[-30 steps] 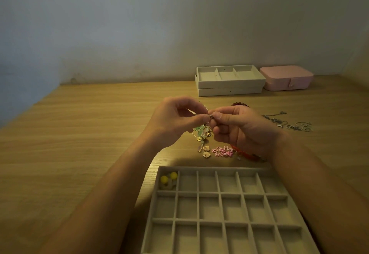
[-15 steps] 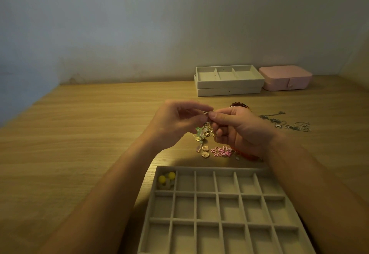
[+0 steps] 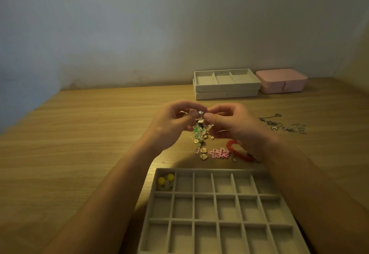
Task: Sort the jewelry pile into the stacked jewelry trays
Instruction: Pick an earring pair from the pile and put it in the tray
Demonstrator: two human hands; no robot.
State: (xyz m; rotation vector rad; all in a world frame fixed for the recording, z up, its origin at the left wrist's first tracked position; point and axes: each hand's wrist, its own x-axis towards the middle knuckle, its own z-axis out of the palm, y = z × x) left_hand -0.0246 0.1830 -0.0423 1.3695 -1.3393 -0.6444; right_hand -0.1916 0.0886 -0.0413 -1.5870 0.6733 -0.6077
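L hand [image 3: 171,126] & R hand [image 3: 231,126] meet fingertip to fingertip above the wooden table [image 3: 79,143], both pinched narrow on the top of a tangled cluster of green, gold & pink earrings [image 3: 199,132] that dangles between them. Rest of pile at 6 o'clock of the hands: pink flower charms [image 3: 219,152], red beaded bracelet [image 3: 237,150]. Silver chains [image 3: 283,125] at 3. Beige gridded tray [image 3: 209,195] nearest camera, yellow bead earrings [image 3: 165,179] in its far-left cell. Stacked beige trays [image 3: 226,89] at 12, pink case [image 3: 282,81] beside.
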